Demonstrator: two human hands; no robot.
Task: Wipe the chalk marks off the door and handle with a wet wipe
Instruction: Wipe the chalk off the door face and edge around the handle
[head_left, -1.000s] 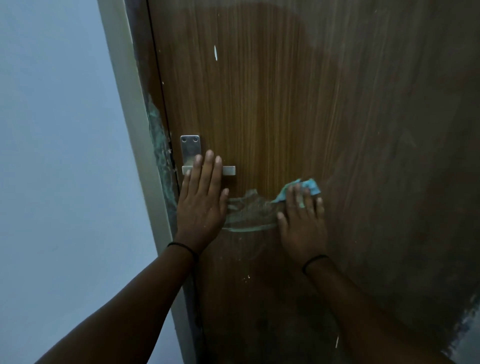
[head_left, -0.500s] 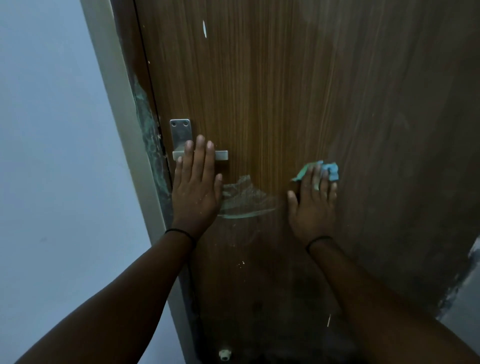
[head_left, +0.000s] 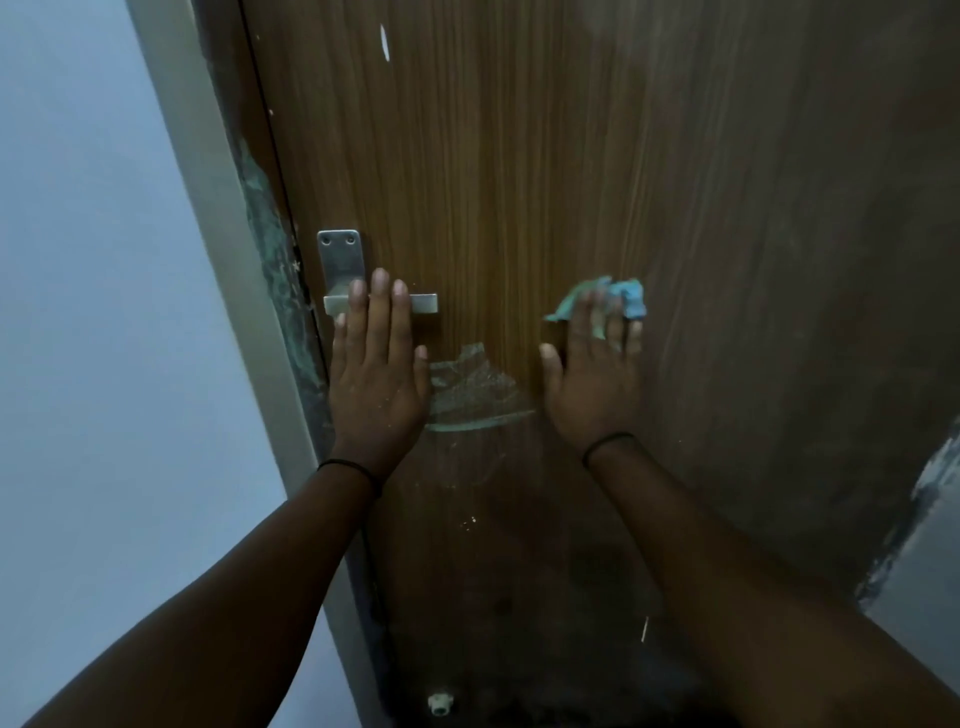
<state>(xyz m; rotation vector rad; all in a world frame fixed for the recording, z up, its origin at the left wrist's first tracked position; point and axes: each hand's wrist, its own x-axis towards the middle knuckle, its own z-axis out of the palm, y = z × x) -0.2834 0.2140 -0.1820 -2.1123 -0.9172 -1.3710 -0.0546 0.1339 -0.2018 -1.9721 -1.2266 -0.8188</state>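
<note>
**Wipe swings right, chalk patch still waiting**

Since a second ago, my right hand (head_left: 592, 374) has slid the wet wipe (head_left: 605, 301) away from the chalk marks (head_left: 467, 395), out toward 3 o'clock on the door (head_left: 519, 156). The green smear it was rubbing now sits bare between my two hands.

My right hand lies flat with straight fingers, pressing the crumpled blue-green wipe against the wood. The wipe pokes out past my fingertips, at about 12 o'clock from that hand. I think a flat hand pushes the wipe hard on the door, so it rubs well.

My left hand (head_left: 376, 379) is flat too, fingers straight. Its fingertips rest over the bar of the metal handle (head_left: 423, 304), and it holds nothing. I think it is there to stop the door from swinging while I rub.

The chalk patch is at 3 o'clock from my left hand and just below the handle. More green smears run down the door edge (head_left: 275, 249) at 9 o'clock from the handle. A white fleck (head_left: 385, 42) sits high up at 12 o'clock. So there is a lot left to clean, and I cannot tell if the handle has chalk on it.
</note>
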